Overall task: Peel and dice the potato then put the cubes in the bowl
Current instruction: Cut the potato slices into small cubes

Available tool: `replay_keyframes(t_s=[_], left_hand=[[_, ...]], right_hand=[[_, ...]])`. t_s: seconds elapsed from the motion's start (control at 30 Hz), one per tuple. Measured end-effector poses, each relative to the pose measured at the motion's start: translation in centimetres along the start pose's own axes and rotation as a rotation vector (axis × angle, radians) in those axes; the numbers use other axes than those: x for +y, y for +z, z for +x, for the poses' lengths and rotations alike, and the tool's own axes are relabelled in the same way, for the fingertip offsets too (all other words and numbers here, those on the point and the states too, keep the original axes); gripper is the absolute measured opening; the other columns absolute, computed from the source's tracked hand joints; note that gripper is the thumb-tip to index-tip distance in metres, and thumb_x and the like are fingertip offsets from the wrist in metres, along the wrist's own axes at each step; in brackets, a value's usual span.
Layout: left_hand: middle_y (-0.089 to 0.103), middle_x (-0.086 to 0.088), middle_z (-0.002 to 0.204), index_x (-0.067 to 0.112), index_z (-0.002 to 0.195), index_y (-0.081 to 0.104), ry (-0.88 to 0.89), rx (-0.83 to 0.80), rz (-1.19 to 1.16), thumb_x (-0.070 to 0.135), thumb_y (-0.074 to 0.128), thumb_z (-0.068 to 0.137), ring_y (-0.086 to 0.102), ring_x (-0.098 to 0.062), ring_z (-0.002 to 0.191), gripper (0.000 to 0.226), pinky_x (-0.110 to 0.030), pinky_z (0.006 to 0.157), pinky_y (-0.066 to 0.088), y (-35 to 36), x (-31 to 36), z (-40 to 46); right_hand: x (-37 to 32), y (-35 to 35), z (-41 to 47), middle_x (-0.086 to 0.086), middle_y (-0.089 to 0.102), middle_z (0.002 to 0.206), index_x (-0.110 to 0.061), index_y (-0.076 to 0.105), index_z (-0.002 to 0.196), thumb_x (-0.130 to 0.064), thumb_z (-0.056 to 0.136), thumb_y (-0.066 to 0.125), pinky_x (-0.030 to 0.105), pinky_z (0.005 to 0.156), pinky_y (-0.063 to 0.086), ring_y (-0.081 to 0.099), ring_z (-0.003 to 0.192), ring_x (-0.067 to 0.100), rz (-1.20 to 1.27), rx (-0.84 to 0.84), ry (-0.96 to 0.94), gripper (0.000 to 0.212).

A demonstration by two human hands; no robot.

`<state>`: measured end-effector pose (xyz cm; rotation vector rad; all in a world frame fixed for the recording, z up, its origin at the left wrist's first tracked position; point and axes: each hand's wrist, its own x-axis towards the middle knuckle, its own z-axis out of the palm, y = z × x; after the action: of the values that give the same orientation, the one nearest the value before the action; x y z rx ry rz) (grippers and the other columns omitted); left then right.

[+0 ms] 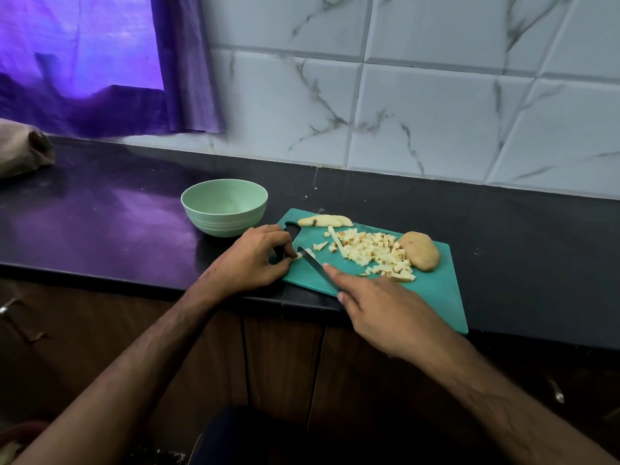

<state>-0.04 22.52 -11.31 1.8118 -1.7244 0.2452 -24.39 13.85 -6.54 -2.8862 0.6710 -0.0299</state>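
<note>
pinning a small potato piece [306, 254] at the cutting board's [436, 290] left edge, our left hand [258, 260] curls its grip on it so the knife [317, 266], gripped in our right hand [372, 307], can cut. diced cubes [372, 253] pile mid-board; the bowl [224, 207], just left of the board on the desk [100, 223], holds nothing.

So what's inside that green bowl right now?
The bowl looks empty: bare pale-green inside, no cubes. Its near inner wall is hidden by the rim. The potato cubes lie on the cutting board.
</note>
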Motion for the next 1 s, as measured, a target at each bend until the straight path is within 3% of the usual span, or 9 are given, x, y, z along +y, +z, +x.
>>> replay_keyframes(t_s=[0.2, 0.4, 0.63, 1.0], left_hand=[[0.066, 0.007, 0.085, 0.016, 0.084, 0.072, 0.004, 0.014, -0.003, 0.01, 0.078, 0.081, 0.061, -0.006, 0.079, 0.01, -0.025, 0.07, 0.051, -0.1, 0.1, -0.2], [0.066, 0.007, 0.084, 0.016, 0.084, 0.073, -0.009, 0.026, -0.005, 0.012, 0.079, 0.083, 0.061, -0.006, 0.08, 0.007, -0.018, 0.07, 0.048, 0.0, -0.1, -0.1], [0.061, 0.011, 0.083, 0.019, 0.083, 0.073, -0.024, 0.029, 0.004, 0.014, 0.081, 0.083, 0.058, -0.005, 0.08, 0.009, -0.01, 0.068, 0.042, 0.0, 0.0, -0.2], [0.069, 0.01, 0.084, 0.016, 0.083, 0.071, -0.017, 0.041, -0.025, 0.006, 0.079, 0.079, 0.062, -0.007, 0.079, 0.013, -0.016, 0.069, 0.047, -0.1, 0.1, -0.3]], right_hand=[[0.1, -0.7, 1.2, -0.007, 0.055, 0.075, -0.044, 0.018, 0.159, -0.036, 0.111, 0.03, 0.022, 0.05, 0.038, 0.047, 0.052, 0.004, 0.007, 0.002, -0.006, 0.05], [-0.2, -0.1, -0.4, -0.01, 0.048, 0.075, -0.044, 0.014, 0.16, -0.037, 0.111, 0.032, 0.024, 0.054, 0.03, 0.041, 0.061, 0.005, 0.009, -0.011, -0.006, 0.052], [-0.3, -0.5, 1.6, -0.006, 0.05, 0.078, -0.045, 0.016, 0.16, -0.036, 0.111, 0.031, 0.025, 0.051, 0.032, 0.047, 0.06, 0.006, -0.024, 0.005, -0.008, 0.051], [-0.8, 1.0, 1.1, -0.006, 0.05, 0.075, -0.043, 0.015, 0.16, -0.037, 0.111, 0.031, 0.029, 0.057, 0.039, 0.046, 0.062, 0.007, -0.019, 0.032, -0.012, 0.052]])
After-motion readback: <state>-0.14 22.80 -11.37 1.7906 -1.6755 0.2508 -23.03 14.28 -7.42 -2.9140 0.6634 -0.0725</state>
